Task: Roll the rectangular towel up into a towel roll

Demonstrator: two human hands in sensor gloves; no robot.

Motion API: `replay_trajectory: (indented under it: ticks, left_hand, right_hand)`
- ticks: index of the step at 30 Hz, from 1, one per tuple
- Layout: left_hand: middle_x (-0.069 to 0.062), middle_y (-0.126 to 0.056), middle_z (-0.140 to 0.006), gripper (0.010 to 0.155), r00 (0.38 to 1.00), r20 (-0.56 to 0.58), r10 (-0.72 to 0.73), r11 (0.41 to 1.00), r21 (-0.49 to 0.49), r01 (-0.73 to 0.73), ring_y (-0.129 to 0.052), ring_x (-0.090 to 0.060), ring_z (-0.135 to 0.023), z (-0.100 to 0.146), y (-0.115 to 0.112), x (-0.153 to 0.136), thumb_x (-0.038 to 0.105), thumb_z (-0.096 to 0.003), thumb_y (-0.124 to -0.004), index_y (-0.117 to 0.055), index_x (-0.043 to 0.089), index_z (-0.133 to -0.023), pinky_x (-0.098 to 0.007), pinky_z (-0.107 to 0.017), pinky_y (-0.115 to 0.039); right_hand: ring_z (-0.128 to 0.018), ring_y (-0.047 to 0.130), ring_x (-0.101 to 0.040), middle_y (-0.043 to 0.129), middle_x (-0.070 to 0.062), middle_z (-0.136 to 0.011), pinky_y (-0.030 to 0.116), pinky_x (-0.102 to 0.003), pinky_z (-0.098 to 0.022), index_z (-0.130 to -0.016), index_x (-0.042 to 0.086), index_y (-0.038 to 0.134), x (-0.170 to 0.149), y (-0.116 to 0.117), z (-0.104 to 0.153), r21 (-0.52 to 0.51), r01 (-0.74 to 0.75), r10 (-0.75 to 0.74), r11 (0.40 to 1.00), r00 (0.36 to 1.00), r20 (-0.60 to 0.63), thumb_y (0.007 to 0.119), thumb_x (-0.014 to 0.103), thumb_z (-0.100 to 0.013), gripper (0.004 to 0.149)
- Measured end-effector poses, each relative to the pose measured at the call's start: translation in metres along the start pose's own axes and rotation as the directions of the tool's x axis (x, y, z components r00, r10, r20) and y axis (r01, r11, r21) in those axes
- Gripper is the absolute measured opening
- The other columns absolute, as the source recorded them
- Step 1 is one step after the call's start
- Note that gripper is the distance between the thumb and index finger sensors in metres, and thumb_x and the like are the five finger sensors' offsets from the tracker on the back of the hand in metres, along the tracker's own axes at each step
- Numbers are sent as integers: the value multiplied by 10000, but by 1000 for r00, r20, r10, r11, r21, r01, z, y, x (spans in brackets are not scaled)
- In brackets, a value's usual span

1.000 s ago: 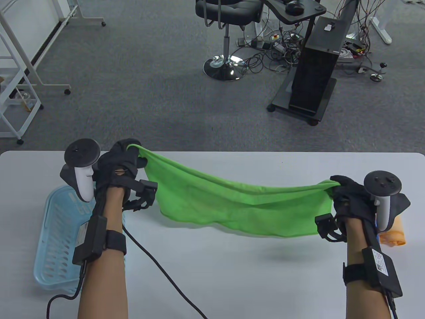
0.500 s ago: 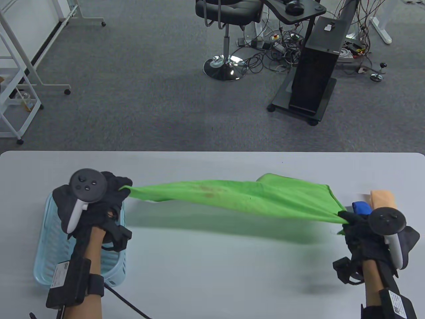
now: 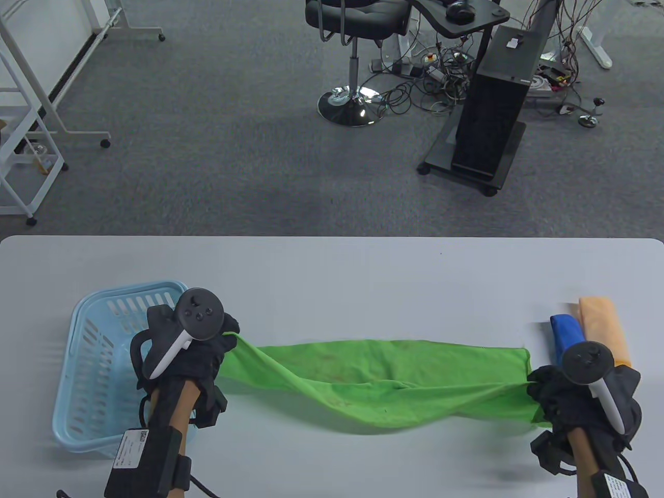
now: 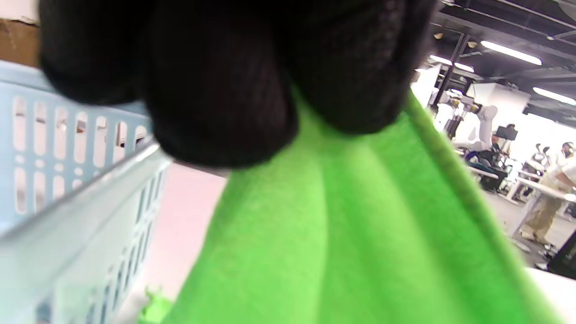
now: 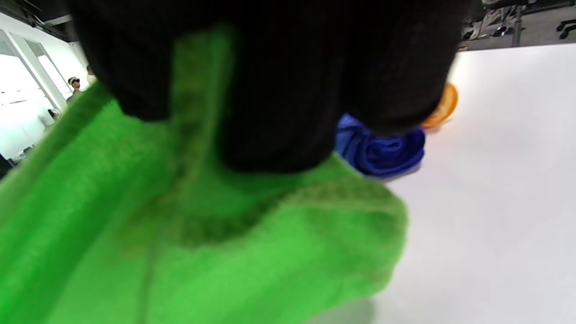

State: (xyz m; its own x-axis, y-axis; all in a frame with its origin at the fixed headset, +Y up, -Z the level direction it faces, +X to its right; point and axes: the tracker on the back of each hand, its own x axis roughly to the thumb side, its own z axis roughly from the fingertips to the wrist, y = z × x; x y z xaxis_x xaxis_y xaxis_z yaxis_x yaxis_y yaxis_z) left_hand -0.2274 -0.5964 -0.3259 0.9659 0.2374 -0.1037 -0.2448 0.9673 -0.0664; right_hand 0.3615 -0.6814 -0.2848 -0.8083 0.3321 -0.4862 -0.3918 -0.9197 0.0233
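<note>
A green towel [image 3: 384, 381] stretches left to right across the near part of the white table [image 3: 332, 270], folded over and sagging onto it. My left hand [image 3: 207, 358] grips its left end beside the basket. My right hand [image 3: 557, 397] grips its right end near the table's right side. In the left wrist view the gloved fingers [image 4: 216, 90] clamp the green cloth [image 4: 360, 234]. In the right wrist view the fingers [image 5: 279, 90] close over the towel [image 5: 180, 252].
A light blue plastic basket [image 3: 98, 332] stands at the left, under my left forearm; it also shows in the left wrist view [image 4: 67, 180]. A rolled blue towel [image 3: 566, 332] and a rolled orange towel [image 3: 602, 324] lie at the right, just beyond my right hand.
Both hands have pulled the towel back toward the near edge and lowered it. It went from hanging spread in the air to lying stretched low on the table.
</note>
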Motion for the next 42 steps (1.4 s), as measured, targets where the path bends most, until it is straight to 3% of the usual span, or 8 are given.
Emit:
replay_trajectory:
  ticks: [5, 8, 12, 18, 24, 32, 36, 42]
  left_hand:
    - [-71, -1095, -432, 439, 999, -36, -33, 999, -3, 33, -1020, -120, -133, -1, 3, -3, 425, -286, -844, -1052, 260, -636, -442, -285, -888]
    - [-79, -1068, -573, 423, 997, -59, -54, 997, -56, 50, -1048, -154, -270, 4, 0, -6, 376, -352, -826, -1002, 276, -723, -471, -350, -869]
    - [-86, -988, -774, 416, 990, -88, -112, 993, -46, 108, -1045, -200, -462, 14, 0, -9, 321, -369, -844, -992, 313, -758, -501, -440, -835]
    - [-75, -971, -718, 460, 987, -100, -123, 992, -1, 124, -982, -251, -576, 17, 3, -7, 258, -386, -871, -876, 351, -837, -553, -540, -757]
    - [-35, -957, -670, 403, 944, -139, -298, 954, 5, 301, -897, -275, -667, -6, -8, 12, 360, -328, -893, -998, 306, -714, -580, -613, -675]
    - [-63, -798, -942, 413, 868, -181, -462, 887, -96, 452, -704, -330, -854, -46, -30, 25, 425, -366, -839, -990, 289, -726, -602, -699, -529]
    - [-56, -666, -1065, 643, 841, -164, -516, 855, -159, 494, -618, -335, -940, -55, -37, 29, 408, -344, -892, -753, 401, -972, -605, -725, -490]
    - [-50, -577, -1122, 816, 809, -141, -570, 818, -189, 543, -516, -366, -1035, -52, -35, 35, 448, -280, -940, -607, 480, -1024, -626, -747, -446]
  right_hand:
    - [-473, 932, -201, 796, -69, -744, 789, -479, -462, -740, 227, 921, -6, -3, -1, 40, -74, 75, 996, 997, -36, 791, 302, -307, 459]
    - [-503, 915, -206, 761, -74, -766, 775, -484, -482, -778, 223, 902, -7, -3, 3, 57, -108, 110, 993, 993, -36, 780, 254, -323, 472]
    - [-440, 974, -199, 841, -65, -715, 816, -471, -438, -806, 186, 876, -7, -2, 15, 82, -145, 147, 986, 989, -22, 813, 231, -313, 499]
    - [-371, 1011, -197, 938, -43, -627, 845, -464, -393, -726, 206, 885, -2, -6, 18, 3, -139, 139, 990, 990, -15, 865, 260, -274, 455]
    - [-592, 916, -252, 801, -59, -805, 740, -520, -536, -731, 228, 886, 25, -6, -5, -58, -229, 228, 972, 974, -8, 849, 275, -280, 455]
    - [-634, 886, -258, 766, -58, -839, 713, -523, -564, -737, 230, 880, 48, 16, -50, -56, -301, 299, 952, 953, -41, 831, 288, -288, 455]
    - [-835, 753, -314, 633, -52, -975, 619, -567, -637, -870, 234, 787, 48, 21, -59, -26, -280, 277, 960, 957, -82, 789, 355, -307, 576]
    - [-973, 546, -396, 544, -70, -1041, 442, -662, -688, -948, 226, 715, 47, 2, -53, -26, -169, 166, 985, 982, -94, 745, 519, -285, 726]
